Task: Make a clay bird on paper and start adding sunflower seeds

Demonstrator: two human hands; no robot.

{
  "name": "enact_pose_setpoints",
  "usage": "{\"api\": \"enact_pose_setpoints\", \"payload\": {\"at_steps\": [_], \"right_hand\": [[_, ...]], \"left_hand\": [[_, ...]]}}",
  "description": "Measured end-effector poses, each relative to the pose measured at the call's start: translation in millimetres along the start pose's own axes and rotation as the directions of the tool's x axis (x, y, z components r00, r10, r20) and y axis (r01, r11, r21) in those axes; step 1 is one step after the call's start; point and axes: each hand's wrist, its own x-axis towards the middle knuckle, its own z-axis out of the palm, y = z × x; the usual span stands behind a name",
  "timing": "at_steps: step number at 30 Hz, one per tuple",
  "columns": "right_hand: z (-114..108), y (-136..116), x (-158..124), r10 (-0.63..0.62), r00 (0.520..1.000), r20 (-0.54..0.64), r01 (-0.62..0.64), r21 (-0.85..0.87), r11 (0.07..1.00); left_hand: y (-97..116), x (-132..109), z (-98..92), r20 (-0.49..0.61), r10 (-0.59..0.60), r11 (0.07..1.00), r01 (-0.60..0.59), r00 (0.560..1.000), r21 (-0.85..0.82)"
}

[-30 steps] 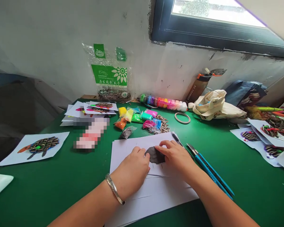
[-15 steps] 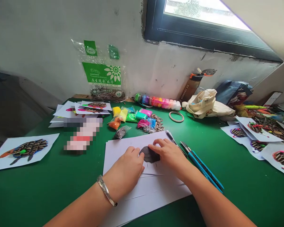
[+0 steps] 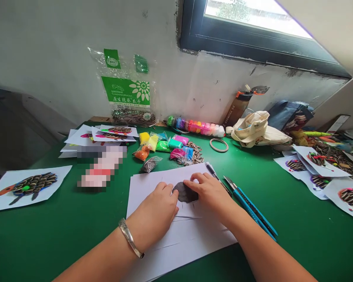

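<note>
A flattened, dark grey oval of modelling clay (image 3: 186, 192) lies on the top sheet of a stack of white paper (image 3: 191, 235). My left hand (image 3: 157, 209) presses on the clay's left edge with its fingers curled together; a silver bangle is on that wrist. At the right edge, the bent fingers of my right hand (image 3: 208, 190) touch the same piece. Short pencil lines show just below the clay. Close beyond the paper sits a small bag of grey clay (image 3: 151, 164).
Right of the paper lie a pen (image 3: 213, 172) and a blue utility knife (image 3: 250, 205). Coloured clay packets (image 3: 163, 146), striped sunflower seeds (image 3: 196, 152) and a tape roll (image 3: 219, 145) lie behind. Seed-covered pictures (image 3: 32, 188) flank both sides; a bottle (image 3: 238, 107) stands by the wall.
Both hands stay at the clay's edges with barely any movement. The whole view has shifted very slightly.
</note>
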Motion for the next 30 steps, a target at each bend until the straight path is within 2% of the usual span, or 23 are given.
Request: {"api": "enact_pose_setpoints", "payload": {"at_steps": [7, 11, 16, 21, 30], "right_hand": [[-2.4, 0.5, -4.8, 0.016, 0.998, -0.064, -0.009, 0.117, 0.993], [0.4, 0.5, -1.2, -0.017, 1.0, -0.015, 0.018, 0.022, 1.0], [1.0, 0.0, -0.9, 0.0, 0.999, -0.032, 0.003, 0.079, 0.997], [1.2, -5.0, -1.4, -0.019, 1.0, -0.015, 0.019, -0.008, 1.0], [-0.4, -11.1, -0.5, 0.007, 1.0, -0.01, -0.007, -0.005, 1.0]], "left_hand": [[-0.8, 0.5, 1.2, 0.012, -0.007, 1.0, 0.007, 1.0, -0.007], [-0.4, 0.4, 1.3, 0.019, -0.015, 1.0, 0.015, 1.0, -0.018], [-0.5, 0.2, 0.7, 0.016, -0.014, 1.0, 0.015, 1.0, -0.022], [-1.2, -0.3, 1.1, 0.015, -0.019, 1.0, 0.019, 1.0, -0.024], [0.2, -1.1, 1.3, 0.012, -0.013, 1.0, 0.013, 1.0, -0.024]]}}
